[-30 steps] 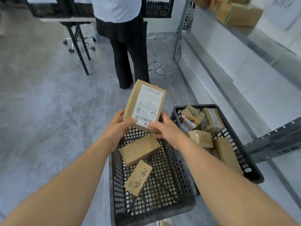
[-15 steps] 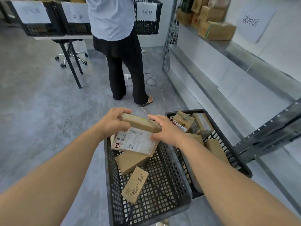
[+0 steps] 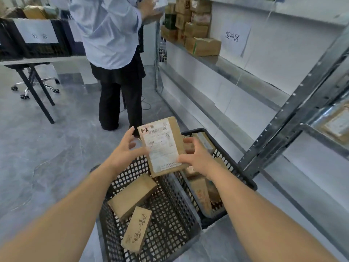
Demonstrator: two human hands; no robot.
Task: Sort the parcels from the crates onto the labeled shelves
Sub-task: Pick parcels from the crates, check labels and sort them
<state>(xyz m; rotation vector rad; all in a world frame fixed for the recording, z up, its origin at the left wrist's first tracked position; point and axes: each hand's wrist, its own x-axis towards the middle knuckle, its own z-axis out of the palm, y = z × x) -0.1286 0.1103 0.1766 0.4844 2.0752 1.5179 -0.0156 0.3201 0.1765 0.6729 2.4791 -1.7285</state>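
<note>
L hand (image 3: pixel 126 148) fingers spread, tips just touching parcel's L edge, labelled parcel (image 3: pixel 162 146) marked 1-2 held upright btwn both hands above black crate (image 3: pixel 175 233), R hand (image 3: pixel 196 157) gripping its R edge, thumb on label, second crate (image 3: pixel 243 178) just past R fingers

Grey floor (image 3: pixel 47 148) carries two black mesh crates (image 3: pixel 170 224) side by side; shelf (image 3: pixel 222 62) bears stacked boxes (image 3: pixel 196 31), perhaps a dozen

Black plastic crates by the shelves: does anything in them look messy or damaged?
Nothing looks damaged. The two brown cardboard parcels in the nearer black mesh crate lie askew, one overlapping the other, loosely tossed in.
</note>
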